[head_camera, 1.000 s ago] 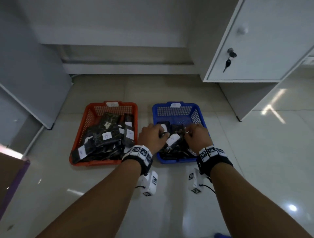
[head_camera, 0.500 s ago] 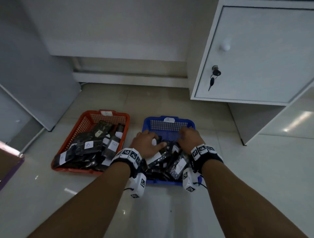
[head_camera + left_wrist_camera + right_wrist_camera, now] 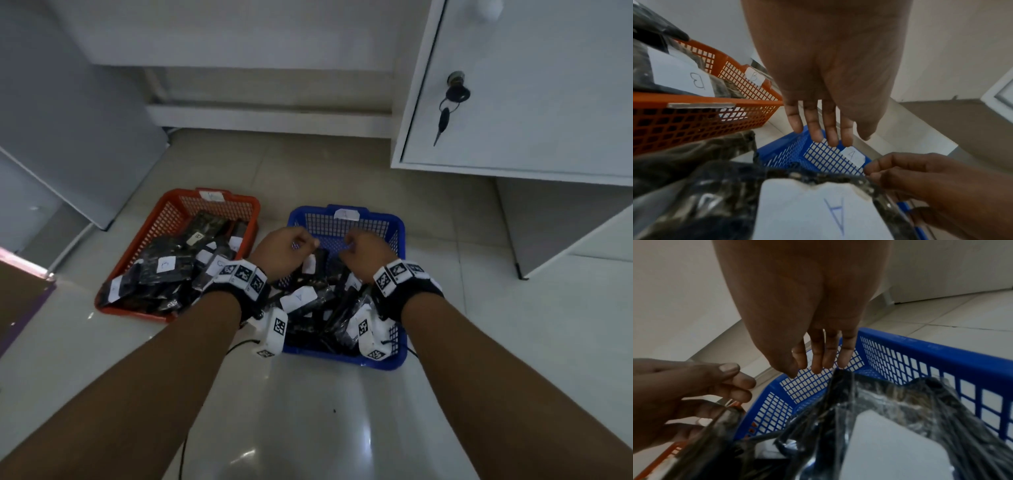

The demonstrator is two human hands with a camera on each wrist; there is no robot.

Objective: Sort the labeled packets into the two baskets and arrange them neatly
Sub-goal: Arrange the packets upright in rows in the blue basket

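the labeled packets (image 3: 310, 298) are lying in two heaps on the floor tiles, the b-marked ones filling the orange basket (image 3: 144, 240) on the left and the a-marked ones crowding the near half of the blue basket (image 3: 397, 233) just beside it, whose far half is showing bare mesh. the left hand (image 3: 284, 251) is hovering over the blue basket's far left part with its fingers hanging loosely extended and holding nothing, as the left wrist view is showing. the right hand (image 3: 368, 251) is hanging the same way over the far middle, fingers slack and close together just above the top edge of a glossy packet (image 3: 900, 410), gripping nothing that can be seen. the sorting is looking mostly done, so the step in hand is probably the tidying: it would go best by working both hands under the tilted packets and sliding them toward the bare far end, laying each one flat with its white label (image 3: 818, 211) facing up, since the slick film is likely to be slipping.
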